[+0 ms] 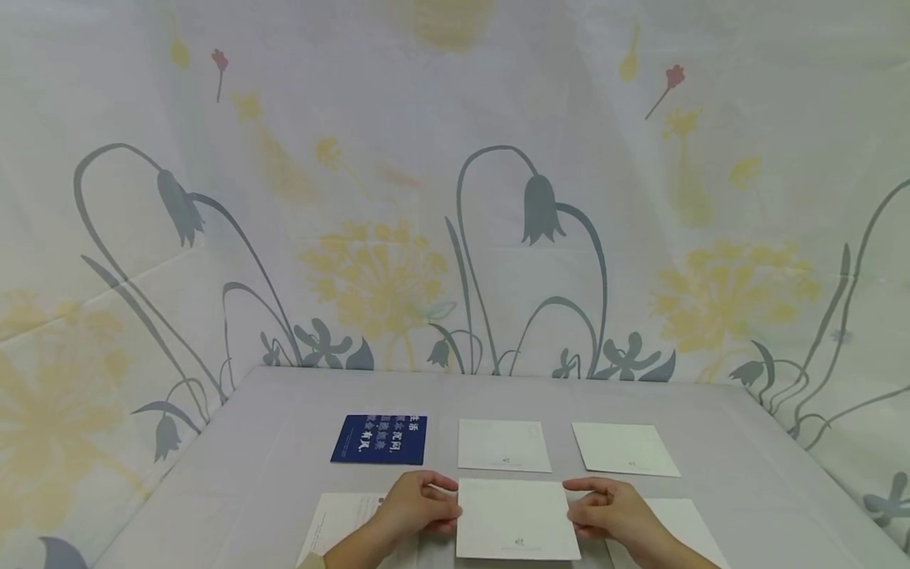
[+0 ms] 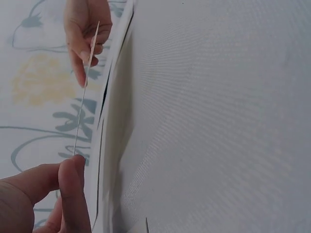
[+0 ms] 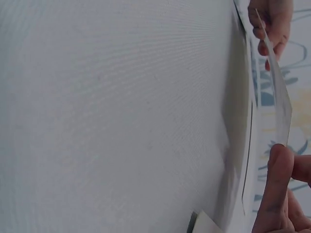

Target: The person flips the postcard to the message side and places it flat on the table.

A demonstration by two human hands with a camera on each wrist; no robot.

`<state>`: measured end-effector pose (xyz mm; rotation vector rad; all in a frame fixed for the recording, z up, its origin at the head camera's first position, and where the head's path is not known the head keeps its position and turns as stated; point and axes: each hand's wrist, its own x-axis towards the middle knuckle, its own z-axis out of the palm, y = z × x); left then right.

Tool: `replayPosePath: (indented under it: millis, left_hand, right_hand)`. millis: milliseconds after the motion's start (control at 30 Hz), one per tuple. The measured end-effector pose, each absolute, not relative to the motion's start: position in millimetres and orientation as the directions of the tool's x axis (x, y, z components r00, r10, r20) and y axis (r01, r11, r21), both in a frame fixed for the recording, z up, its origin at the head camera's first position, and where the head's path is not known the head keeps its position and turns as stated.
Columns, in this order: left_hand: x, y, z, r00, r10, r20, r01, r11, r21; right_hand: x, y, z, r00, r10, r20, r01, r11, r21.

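Both hands hold one white card [image 1: 517,514] with a small grey mark near its lower edge. My left hand [image 1: 421,503] pinches its left edge between thumb and fingers, and my right hand [image 1: 613,510] does the same at the right edge. In the left wrist view the held card [image 2: 80,116] shows nearly edge-on, raised over the table. The right wrist view shows a narrow slant of that card [image 3: 281,99] stretching between the two hands.
Behind the hands lie a dark blue card [image 1: 380,440] with white lettering and two white cards, one in the middle [image 1: 501,444] and one at right [image 1: 626,448]. Partly covered by the arms are a printed card [image 1: 337,518] and another white card [image 1: 686,521]. A flower-patterned cloth [image 1: 498,261] borders the table [image 1: 213,490].
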<state>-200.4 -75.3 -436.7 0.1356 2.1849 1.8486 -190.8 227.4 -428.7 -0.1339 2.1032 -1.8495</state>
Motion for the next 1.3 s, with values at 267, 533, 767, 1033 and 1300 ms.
replayPosePath:
  millis: [267,533,767,1033,1300]
  left_hand:
    - [-197.2,-75.9,-438.6,-0.953,0.255,-0.160,-0.101,0.229,0.968]
    - [-195.4,-74.4,-439.4,-0.953,0.263,-0.151,-0.089,0.234,0.968]
    - [-195.8,-74.9,-439.5,-0.951,0.259,-0.172,-0.105,0.255,0.961]
    - [-196.8,-73.6,-439.0,-0.951,0.251,-0.181,-0.105,0.287,0.952]
    - [-197.3,-72.9,-438.7,-0.950,0.250,-0.189,-0.110,0.300,0.948]
  right_hand:
    - [-187.5,222.5,-433.6,-0.942,-0.247,-0.226,0.182,0.188,-0.965]
    - [-187.6,220.2,-437.2,-0.944,-0.230,-0.235,0.184,0.222,-0.957]
    - [-187.6,219.1,-439.0,-0.942,-0.237,-0.240,0.189,0.218,-0.958]
    - [-185.2,215.3,-438.2,-0.940,-0.218,-0.262,0.207,0.246,-0.947]
    - [-185.1,212.9,-436.2,-0.945,-0.215,-0.249,0.182,0.288,-0.940]
